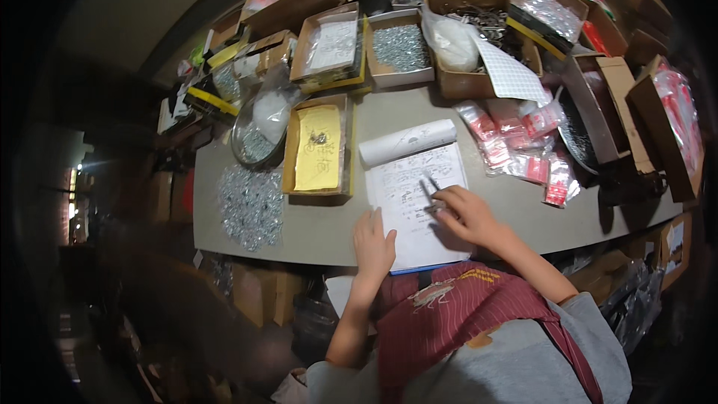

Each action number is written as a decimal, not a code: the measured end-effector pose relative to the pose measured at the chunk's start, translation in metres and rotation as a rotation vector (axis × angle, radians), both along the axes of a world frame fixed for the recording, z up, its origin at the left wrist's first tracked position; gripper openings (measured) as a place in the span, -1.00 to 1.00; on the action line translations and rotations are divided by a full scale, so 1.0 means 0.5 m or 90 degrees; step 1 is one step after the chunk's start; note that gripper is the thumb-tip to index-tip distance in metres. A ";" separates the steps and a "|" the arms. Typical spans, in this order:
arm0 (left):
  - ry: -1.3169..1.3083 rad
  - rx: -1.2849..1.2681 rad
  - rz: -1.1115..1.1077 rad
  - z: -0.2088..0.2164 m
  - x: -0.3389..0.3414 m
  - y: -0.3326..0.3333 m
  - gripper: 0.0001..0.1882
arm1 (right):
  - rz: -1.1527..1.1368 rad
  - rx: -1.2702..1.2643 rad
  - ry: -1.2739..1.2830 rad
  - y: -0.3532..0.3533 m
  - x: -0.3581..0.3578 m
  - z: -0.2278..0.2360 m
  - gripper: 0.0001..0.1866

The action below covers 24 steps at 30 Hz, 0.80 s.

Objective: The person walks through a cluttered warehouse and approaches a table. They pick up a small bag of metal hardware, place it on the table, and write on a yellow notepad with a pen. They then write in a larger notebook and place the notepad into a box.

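Notepad (419,202), tabletop (321,232) centre, top pages rolled back toward 12 o'clock. Right hand (467,217): grip closed on pen (429,185), tip on the written page. Left hand (372,243): flat, open, empty, pinning the pad's 7 o'clock corner. Step judged: writing entries. Loose screws (250,206) at 9 o'clock; yellow-lined box (318,148) at 11.

notepad (415,202): white, handwritten, top sheets rolled back at the far end; lies flat on your worktop's near edge.
pen (431,193): slim, dark, slanting over the page.
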<state>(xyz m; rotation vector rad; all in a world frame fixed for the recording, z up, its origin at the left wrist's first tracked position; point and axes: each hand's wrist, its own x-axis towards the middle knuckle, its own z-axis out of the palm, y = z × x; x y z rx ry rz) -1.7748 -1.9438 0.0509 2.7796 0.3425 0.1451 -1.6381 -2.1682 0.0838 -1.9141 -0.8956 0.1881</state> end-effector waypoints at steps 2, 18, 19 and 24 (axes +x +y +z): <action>-0.001 0.032 0.007 -0.005 -0.006 -0.008 -0.36 | 0.147 0.026 -0.170 0.019 -0.007 -0.015 -0.57; -0.151 0.010 0.363 -0.110 -0.183 -0.134 -0.42 | 0.015 -0.142 -0.130 -0.203 0.080 -0.115 -0.36; -0.143 -0.003 0.388 -0.111 -0.177 -0.150 -0.41 | 0.025 -0.145 -0.151 -0.196 0.084 -0.116 -0.35; -0.101 0.012 0.399 -0.096 -0.168 -0.170 -0.32 | -0.039 -0.125 -0.198 -0.108 0.121 -0.136 -0.25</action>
